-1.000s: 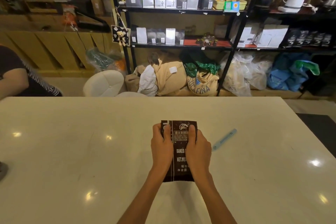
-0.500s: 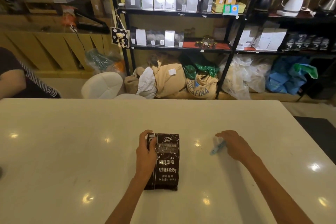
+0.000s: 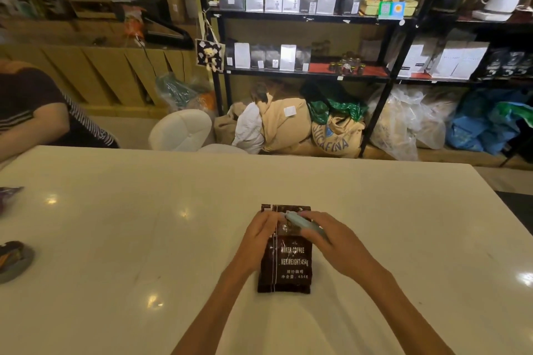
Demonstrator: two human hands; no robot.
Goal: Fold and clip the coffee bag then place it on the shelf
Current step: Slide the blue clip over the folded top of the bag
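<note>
A dark brown coffee bag (image 3: 291,265) lies flat on the white table (image 3: 144,239), its top end pointing away from me. My left hand (image 3: 259,235) grips the bag's upper left part. My right hand (image 3: 328,239) holds a light blue clip (image 3: 300,223) over the bag's upper part, near the folded top. The clip's far end touches the fingers of my left hand. The black shelf (image 3: 302,19) with rows of coffee bags stands beyond the table.
Another person's arm and striped sleeve (image 3: 43,121) rest at the table's far left. A white chair (image 3: 181,131) stands behind the table. Sacks and plastic bags (image 3: 331,130) fill the floor under the shelf. Small dark objects (image 3: 11,256) lie at the table's left edge.
My right hand picked up the blue clip from the table at the right and brought it back over the bag's top. My left hand stayed on the bag.
</note>
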